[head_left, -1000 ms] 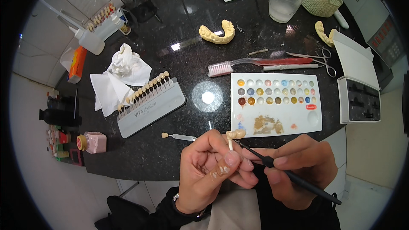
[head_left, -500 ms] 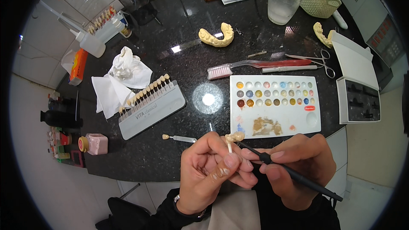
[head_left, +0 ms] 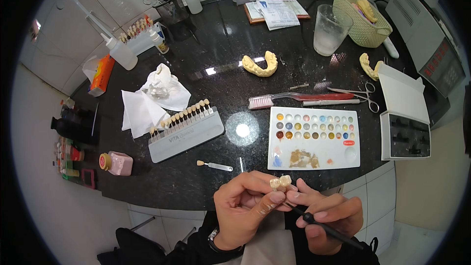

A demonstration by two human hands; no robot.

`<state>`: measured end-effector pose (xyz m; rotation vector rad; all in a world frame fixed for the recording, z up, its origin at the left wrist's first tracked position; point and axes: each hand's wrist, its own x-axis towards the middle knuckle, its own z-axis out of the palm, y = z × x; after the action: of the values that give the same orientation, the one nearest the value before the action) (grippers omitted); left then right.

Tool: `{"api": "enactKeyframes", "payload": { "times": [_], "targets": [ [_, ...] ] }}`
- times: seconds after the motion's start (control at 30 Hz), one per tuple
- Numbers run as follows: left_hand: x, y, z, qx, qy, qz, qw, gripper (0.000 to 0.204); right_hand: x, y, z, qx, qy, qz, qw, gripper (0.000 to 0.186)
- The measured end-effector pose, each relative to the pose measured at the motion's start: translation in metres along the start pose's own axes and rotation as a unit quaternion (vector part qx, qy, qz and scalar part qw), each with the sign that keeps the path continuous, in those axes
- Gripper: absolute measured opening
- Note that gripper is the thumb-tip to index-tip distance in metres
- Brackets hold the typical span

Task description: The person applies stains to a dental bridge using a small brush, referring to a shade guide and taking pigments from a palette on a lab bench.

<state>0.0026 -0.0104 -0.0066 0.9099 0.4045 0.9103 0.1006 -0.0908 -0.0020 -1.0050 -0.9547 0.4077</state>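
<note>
Between the thumb and fingers of my left hand (head_left: 248, 206) is a small tooth-coloured dental bridge (head_left: 280, 183), its glossy crowns facing up. White smears mark that thumb. My right hand (head_left: 331, 218) grips a thin black-handled brush (head_left: 333, 232); its tip reaches in by my left fingertips, just below the bridge, and is partly hidden. Fingers of both hands meet beside the bridge. Beyond them lies a white paint palette (head_left: 319, 140) with rows of coloured wells and a brown smear. A single shade tab (head_left: 216, 166) rests left of it, near the grey tooth shade guide (head_left: 189, 137).
A dental cast (head_left: 261, 71) sits mid-table. A toothbrush (head_left: 304, 97), scissor-handled forceps (head_left: 370, 99) and an open white box (head_left: 405, 140) lie right. A glass (head_left: 329, 34) and basket (head_left: 360, 24) stand behind. Crumpled tissue (head_left: 164, 86) and a pink jar (head_left: 117, 163) are left.
My view has shifted, so the table appears lower. The bridge has been turned so its crowns face up, and the brush tip has moved from beside the crowns to below them.
</note>
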Motion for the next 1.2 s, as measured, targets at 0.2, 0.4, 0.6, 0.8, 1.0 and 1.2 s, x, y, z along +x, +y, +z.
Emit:
{"api": "enactKeyframes", "payload": {
  "times": [0.2, 0.4, 0.6, 0.8, 1.0, 1.2],
  "targets": [
    [-0.002, -0.004, 0.000, 0.035, -0.003, 0.063, 0.997, 0.007, -0.002, -0.007, 0.006, -0.027, 0.012, 0.013, 0.999, 0.027],
    [-0.004, -0.008, -0.001, 0.049, -0.011, 0.093, 0.994, 0.007, -0.004, -0.008, 0.007, -0.035, 0.029, 0.028, 0.999, 0.030],
    [-0.004, -0.008, -0.002, 0.047, -0.011, 0.094, 0.994, 0.007, -0.004, -0.008, 0.008, -0.031, 0.033, 0.028, 0.999, 0.031],
    [-0.004, -0.005, 0.001, 0.042, -0.006, 0.082, 0.996, 0.008, -0.003, -0.004, 0.005, -0.007, 0.018, 0.013, 1.000, 0.029],
    [-0.004, -0.008, -0.001, 0.147, -0.001, 0.111, 0.983, 0.017, -0.001, -0.007, 0.002, 0.016, -0.010, 0.033, 0.999, 0.026],
    [-0.003, -0.005, 0.001, 0.163, -0.015, 0.144, 0.976, 0.016, 0.000, -0.007, -0.001, 0.123, 0.003, 0.042, 0.991, 0.026]
  ]
}}
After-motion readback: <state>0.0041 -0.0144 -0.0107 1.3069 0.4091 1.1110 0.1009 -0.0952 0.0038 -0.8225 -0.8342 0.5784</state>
